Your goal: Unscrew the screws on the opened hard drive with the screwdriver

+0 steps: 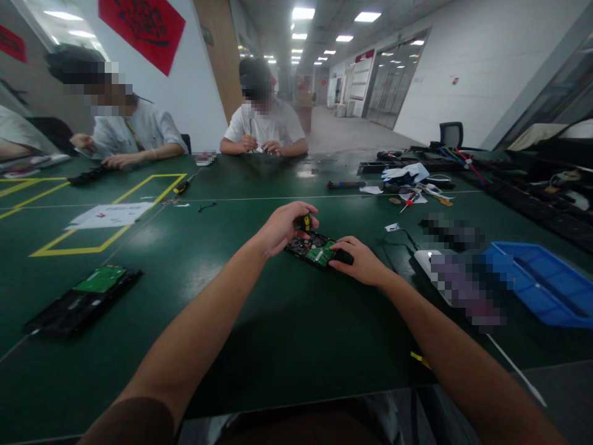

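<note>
A black housing with a green circuit board (321, 253) in it lies on the green table in front of me. Over its left part, my left hand (287, 227) is closed around a yellow and black screwdriver handle (304, 222); the tip is too small to make out. My right hand (359, 262) grips the right end of the black housing, with fingertips at the edge of the board. A second black housing with a green board (99, 279) lies on the table at the left, away from both hands.
At the right stand a blue tray (542, 284) and a blurred device with a cable. Farther back lie a red screwdriver (408, 201), gloves (405, 175) and black parts. A yellow screwdriver (183, 185) and papers (109, 214) lie at the left. Two people (264, 127) work across the table.
</note>
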Demonstrator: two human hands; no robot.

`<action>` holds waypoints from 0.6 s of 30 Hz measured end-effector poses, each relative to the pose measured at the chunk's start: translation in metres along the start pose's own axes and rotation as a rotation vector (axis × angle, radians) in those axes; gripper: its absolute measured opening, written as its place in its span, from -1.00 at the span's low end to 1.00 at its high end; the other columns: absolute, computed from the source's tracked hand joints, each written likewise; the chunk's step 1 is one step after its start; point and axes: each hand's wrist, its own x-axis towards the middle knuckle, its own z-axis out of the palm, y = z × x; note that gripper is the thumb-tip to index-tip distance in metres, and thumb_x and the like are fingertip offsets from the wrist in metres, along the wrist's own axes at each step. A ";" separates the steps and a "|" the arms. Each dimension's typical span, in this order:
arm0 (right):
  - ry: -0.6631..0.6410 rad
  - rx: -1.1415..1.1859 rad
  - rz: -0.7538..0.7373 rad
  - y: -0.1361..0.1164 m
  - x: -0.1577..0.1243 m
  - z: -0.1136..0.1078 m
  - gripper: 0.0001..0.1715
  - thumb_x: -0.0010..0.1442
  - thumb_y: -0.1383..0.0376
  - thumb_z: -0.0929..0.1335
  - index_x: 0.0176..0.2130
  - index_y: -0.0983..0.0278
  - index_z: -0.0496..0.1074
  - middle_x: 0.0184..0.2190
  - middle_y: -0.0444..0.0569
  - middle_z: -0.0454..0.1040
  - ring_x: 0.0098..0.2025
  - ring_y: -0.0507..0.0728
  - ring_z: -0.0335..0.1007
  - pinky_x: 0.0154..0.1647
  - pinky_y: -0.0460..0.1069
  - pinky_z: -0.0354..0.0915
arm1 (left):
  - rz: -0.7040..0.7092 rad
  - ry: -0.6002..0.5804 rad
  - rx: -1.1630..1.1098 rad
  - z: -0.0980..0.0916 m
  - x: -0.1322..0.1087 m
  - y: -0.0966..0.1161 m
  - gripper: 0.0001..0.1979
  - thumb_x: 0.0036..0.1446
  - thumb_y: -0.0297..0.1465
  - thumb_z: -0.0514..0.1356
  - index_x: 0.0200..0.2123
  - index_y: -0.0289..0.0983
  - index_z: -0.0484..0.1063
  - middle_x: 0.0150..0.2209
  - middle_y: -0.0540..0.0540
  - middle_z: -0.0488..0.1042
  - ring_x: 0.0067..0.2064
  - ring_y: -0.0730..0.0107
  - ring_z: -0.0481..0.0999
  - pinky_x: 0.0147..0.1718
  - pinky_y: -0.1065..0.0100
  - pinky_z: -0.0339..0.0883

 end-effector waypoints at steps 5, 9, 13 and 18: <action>0.004 -0.022 0.001 0.001 0.000 0.000 -0.59 0.27 0.09 0.45 0.09 0.07 0.50 0.10 0.04 0.38 0.12 0.25 0.40 0.22 0.26 0.33 | -0.015 0.026 -0.054 0.001 0.000 -0.001 -0.82 0.17 -0.31 0.20 -0.24 -0.31 0.43 -0.27 -0.27 0.58 -0.20 0.18 0.58 -0.40 0.30 0.45; -0.002 -0.019 0.001 0.002 -0.001 0.001 -0.60 0.28 0.08 0.45 0.09 0.08 0.50 0.10 0.04 0.38 0.11 0.25 0.40 0.22 0.26 0.33 | 0.034 0.022 0.016 0.001 -0.001 0.000 -0.84 0.15 -0.33 0.20 -0.30 -0.32 0.49 -0.23 -0.23 0.53 -0.15 0.22 0.53 -0.41 0.34 0.45; -0.002 -0.014 -0.009 0.002 0.000 0.001 -0.60 0.27 0.09 0.46 0.08 0.10 0.50 0.09 0.04 0.38 0.11 0.24 0.40 0.22 0.24 0.33 | 0.079 0.012 0.101 0.002 -0.003 0.003 -0.81 0.15 -0.34 0.18 -0.32 -0.32 0.54 -0.25 -0.19 0.49 -0.19 0.28 0.48 -0.46 0.40 0.40; -0.005 -0.003 -0.013 0.000 0.000 0.000 -0.60 0.27 0.10 0.45 0.08 0.10 0.50 0.10 0.05 0.38 0.12 0.25 0.40 0.23 0.24 0.32 | 0.048 0.003 0.075 0.002 -0.003 0.002 -0.81 0.16 -0.33 0.18 -0.26 -0.32 0.52 -0.29 -0.23 0.53 -0.24 0.24 0.53 -0.47 0.38 0.39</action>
